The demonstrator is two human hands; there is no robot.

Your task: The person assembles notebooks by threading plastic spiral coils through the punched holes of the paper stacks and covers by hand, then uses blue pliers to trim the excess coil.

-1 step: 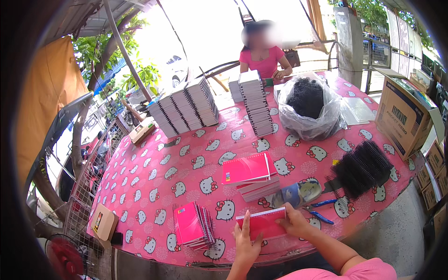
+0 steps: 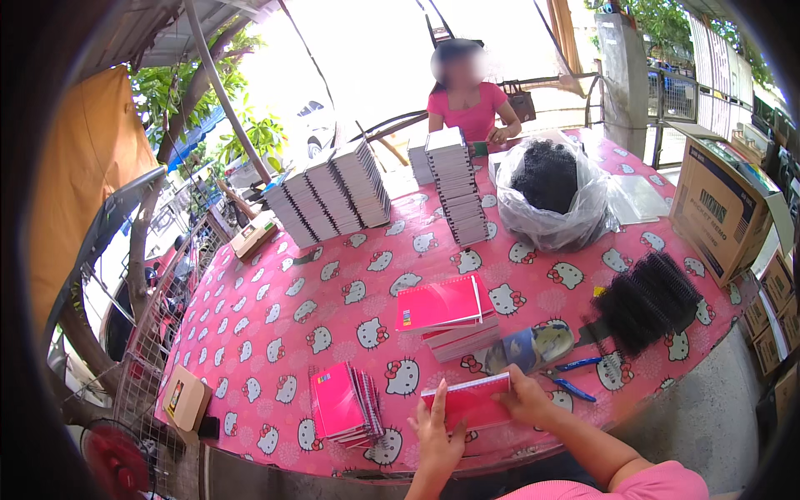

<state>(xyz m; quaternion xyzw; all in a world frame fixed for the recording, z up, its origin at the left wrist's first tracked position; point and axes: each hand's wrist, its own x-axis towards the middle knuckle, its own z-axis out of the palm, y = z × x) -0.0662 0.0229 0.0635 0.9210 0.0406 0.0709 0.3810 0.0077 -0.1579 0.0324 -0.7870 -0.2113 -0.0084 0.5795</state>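
Between my two hands, just above the near edge of the table, is a red-pink notebook (image 2: 479, 403) with holes or binding along its white far edge. My left hand (image 2: 439, 432) closes on its left end, thumb on the near side. At the right end my right hand (image 2: 527, 397) grips it. Beyond it stands a stack of pink notebooks (image 2: 442, 302), the top ones slightly fanned. A smaller pile of pink spiral notebooks (image 2: 340, 402) lies to the left. Blue-handled pliers (image 2: 575, 389) rest by my right hand, near a blue patterned slipper-shaped object (image 2: 529, 347).
Black spiral coils lie in a heap (image 2: 646, 302) at right and fill a clear plastic bag (image 2: 550, 221). Tall stacks of white coil-bound pads (image 2: 329, 192) (image 2: 457, 187) stand at the back. A cardboard box (image 2: 721, 204) is at far right. Another person (image 2: 473, 108) sits across the table.
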